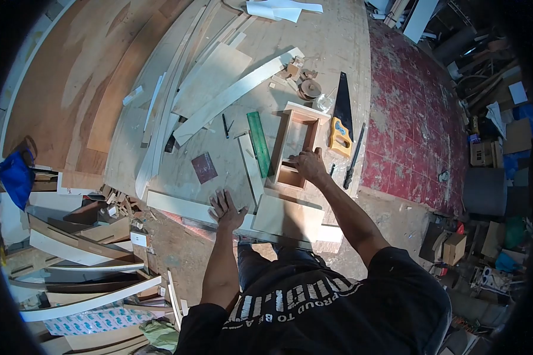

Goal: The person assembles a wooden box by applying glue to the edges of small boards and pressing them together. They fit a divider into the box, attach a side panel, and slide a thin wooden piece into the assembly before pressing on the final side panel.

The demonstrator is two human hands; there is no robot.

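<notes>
A shallow wooden box [285, 139] with a crosswise divider lies on the workbench in front of me. My right hand [310, 165] reaches over its right wall, with closed fingers at the divider; the fingertips are partly hidden. My left hand [227, 211] rests open, fingers spread, on a pale wood strip [177, 204] along the bench's near edge. Left of the box lie a green ruler-like strip [259, 144] and a narrow wood piece [250, 168]. A dark red sandpaper-like square [204, 168] is beyond my left hand. A pale board [287, 218] sits between me and the box.
A handsaw [342, 121] with a yellow handle and a dark rod [354, 157] lie right of the box. Tape rolls [310, 89] stand behind it. Long planks [237, 94] cover the bench's left part. Offcuts [83, 254] are piled at lower left.
</notes>
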